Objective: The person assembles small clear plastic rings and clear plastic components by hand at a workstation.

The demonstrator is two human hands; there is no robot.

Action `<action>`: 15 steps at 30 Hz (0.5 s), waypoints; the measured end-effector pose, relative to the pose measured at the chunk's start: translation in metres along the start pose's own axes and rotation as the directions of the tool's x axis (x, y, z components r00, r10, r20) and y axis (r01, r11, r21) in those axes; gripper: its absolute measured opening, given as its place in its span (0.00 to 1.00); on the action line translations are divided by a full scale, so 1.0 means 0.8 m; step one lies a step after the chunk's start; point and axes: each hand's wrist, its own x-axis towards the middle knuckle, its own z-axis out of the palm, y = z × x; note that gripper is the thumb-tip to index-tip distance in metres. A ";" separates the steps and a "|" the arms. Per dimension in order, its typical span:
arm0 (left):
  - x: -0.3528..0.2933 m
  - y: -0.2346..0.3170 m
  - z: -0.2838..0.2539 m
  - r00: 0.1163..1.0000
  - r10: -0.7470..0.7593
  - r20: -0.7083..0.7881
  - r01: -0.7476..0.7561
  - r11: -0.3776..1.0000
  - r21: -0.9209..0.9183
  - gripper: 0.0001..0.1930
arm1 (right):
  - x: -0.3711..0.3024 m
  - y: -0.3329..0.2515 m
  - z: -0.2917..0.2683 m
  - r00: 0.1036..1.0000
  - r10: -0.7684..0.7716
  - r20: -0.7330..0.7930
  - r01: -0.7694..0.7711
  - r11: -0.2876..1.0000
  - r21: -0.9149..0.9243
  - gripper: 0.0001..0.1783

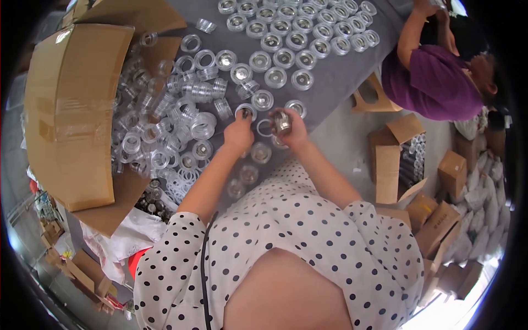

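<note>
Both hands work at the near edge of the grey table [335, 77]. My right hand [291, 129] grips a small clear jar [281, 122], fingers curled round it. My left hand [238, 133] pinches another clear jar [246, 112] just beside it, right of the cardboard box [71, 115].

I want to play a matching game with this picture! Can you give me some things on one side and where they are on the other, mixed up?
Things:
1. Big box
2. Right hand
3. Neat jar rows
4. Purple shirt

Places:
A. top right
B. far side of the grey table
C. left, tipped, spilling clear jars
D. middle, holding a small shiny jar

Pairs: 1-C, 2-D, 3-B, 4-A
</note>
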 end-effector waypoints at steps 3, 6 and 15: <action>0.011 -0.009 -0.012 0.999 0.031 0.034 -0.025 0.984 -0.178 0.18 | -0.014 0.000 -0.005 0.999 0.047 0.027 -0.044 0.993 -0.109 0.12; 0.046 0.004 -0.038 0.973 0.007 -0.229 -0.071 0.960 -0.272 0.18 | -0.024 0.007 -0.036 0.984 0.180 0.000 -0.176 0.967 -0.186 0.12; 0.093 -0.022 -0.032 0.965 -0.139 -0.224 0.082 0.966 -0.245 0.23 | -0.049 0.041 -0.057 0.928 0.351 -0.125 -0.372 0.889 -0.268 0.16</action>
